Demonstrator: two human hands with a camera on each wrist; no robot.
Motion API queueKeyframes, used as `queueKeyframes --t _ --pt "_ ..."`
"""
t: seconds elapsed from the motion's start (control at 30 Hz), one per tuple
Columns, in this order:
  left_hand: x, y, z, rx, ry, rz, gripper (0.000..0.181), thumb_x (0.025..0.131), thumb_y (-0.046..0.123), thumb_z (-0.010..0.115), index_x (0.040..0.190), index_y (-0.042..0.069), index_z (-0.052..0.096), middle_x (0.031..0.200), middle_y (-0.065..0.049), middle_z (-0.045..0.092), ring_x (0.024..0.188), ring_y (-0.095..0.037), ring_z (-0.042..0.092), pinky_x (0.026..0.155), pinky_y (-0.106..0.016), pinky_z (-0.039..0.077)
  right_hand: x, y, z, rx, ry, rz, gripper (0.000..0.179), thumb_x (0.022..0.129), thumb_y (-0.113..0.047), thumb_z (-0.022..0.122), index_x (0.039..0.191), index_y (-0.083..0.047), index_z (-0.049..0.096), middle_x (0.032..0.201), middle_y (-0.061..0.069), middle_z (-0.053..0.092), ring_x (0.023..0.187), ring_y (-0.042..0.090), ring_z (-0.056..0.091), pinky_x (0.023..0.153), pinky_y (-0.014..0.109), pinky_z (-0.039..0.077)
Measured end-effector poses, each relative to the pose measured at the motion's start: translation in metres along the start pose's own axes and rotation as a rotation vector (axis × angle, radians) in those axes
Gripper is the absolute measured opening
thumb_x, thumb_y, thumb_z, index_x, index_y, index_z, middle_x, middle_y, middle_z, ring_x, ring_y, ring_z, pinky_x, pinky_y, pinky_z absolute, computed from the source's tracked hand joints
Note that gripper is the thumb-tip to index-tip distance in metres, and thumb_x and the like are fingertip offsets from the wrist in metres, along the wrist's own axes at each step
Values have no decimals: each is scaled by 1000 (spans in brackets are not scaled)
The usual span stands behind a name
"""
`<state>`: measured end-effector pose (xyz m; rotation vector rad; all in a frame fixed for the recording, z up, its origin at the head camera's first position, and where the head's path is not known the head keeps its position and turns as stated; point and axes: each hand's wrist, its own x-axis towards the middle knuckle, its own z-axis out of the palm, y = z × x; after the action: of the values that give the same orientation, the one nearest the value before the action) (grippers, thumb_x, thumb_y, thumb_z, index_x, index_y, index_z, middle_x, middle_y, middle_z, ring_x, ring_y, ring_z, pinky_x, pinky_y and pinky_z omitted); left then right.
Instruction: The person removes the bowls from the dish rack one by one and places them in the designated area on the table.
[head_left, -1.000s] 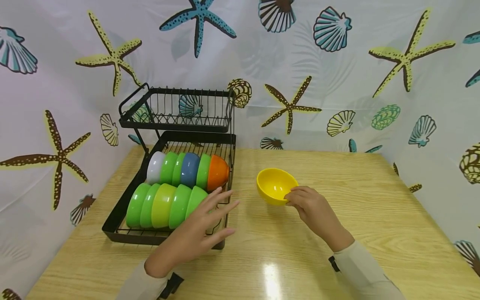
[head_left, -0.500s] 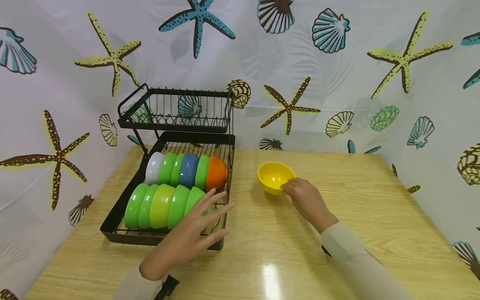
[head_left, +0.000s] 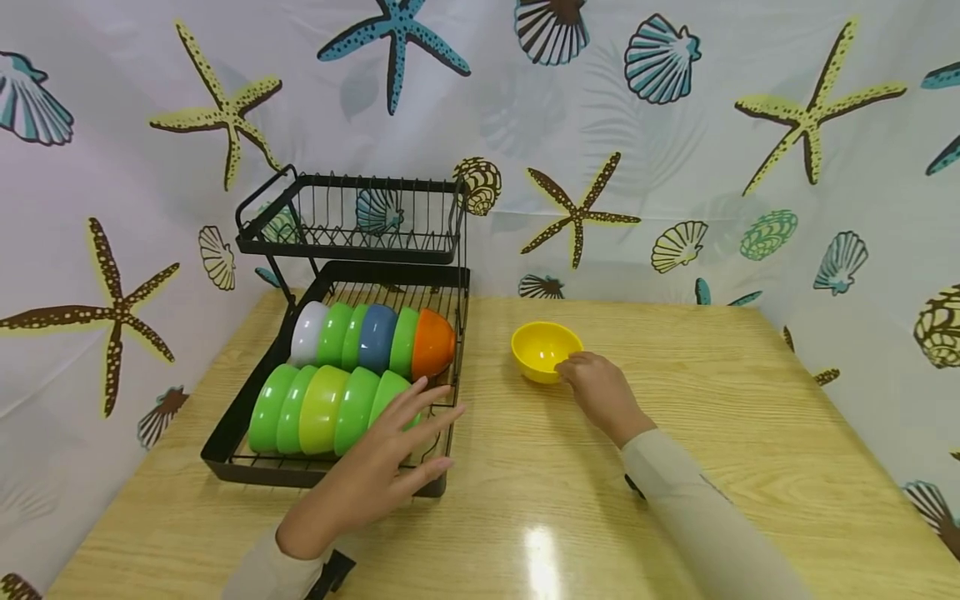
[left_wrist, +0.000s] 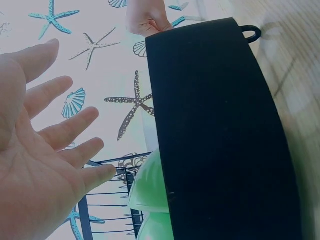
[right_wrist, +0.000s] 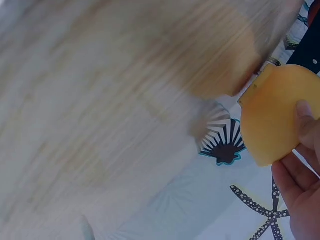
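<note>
A yellow bowl (head_left: 542, 346) is upright to the right of the black dish rack (head_left: 315, 479), pinched at its near right rim by my right hand (head_left: 600, 393). In the right wrist view the thumb lies against the outside of the yellow bowl (right_wrist: 272, 112); whether its base touches the table is hard to tell. My left hand (head_left: 375, 462) hovers at the rack's front right corner with spread, straight fingers and holds nothing. A green bowl (head_left: 390, 396) is partly behind it. The left wrist view shows the open palm of the left hand (left_wrist: 45, 150) beside the rack's black side.
Two rows of bowls stand on edge in the rack's lower tier, among them a white bowl (head_left: 307, 333), a blue bowl (head_left: 377, 337) and an orange bowl (head_left: 433, 343). The upper wire tier (head_left: 352, 250) overhangs the back. A patterned cloth (head_left: 480, 108) surrounds the wooden table (head_left: 712, 400).
My right hand has carried the yellow bowl away from me and slightly left, and the bowl has become more level. My left hand has shifted slightly left, its fingers still spread.
</note>
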<state>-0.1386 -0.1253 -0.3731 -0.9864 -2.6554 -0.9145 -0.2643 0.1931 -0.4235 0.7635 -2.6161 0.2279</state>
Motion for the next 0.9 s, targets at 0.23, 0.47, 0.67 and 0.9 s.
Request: queueKeyframes --t 0.23,0.47,0.67,0.9 --pt "0 -1 0 0 0 14 58 94 34 61 147 32 38 155 3 29 147 -27 12 110 -59 29 2 3 3 -1 -40 31 20 80 -4 75 100 -4 75 99 10 72 98 29 67 85 42 56" --pt "2 -3 0 3 5 31 57 94 32 62 147 29 40 154 2 30 146 -27 14 110 -57 29 6 3 0 13 -74 55 19 83 -3 71 102 -3 74 104 10 72 110 33 63 89 46 53" --pt "0 -5 1 9 6 43 57 94 34 61 147 30 39 153 1 32 146 -28 16 110 -57 29 8 -1 -5 41 -139 90 19 85 -2 70 104 -1 72 108 13 70 115 36 59 93 49 51" --pt "-4 -8 1 24 -5 38 57 94 34 61 147 30 40 152 -2 35 145 -29 18 110 -57 30 7 -5 1 63 -176 125 20 87 -5 69 106 -1 71 110 14 69 118 36 57 95 50 49"
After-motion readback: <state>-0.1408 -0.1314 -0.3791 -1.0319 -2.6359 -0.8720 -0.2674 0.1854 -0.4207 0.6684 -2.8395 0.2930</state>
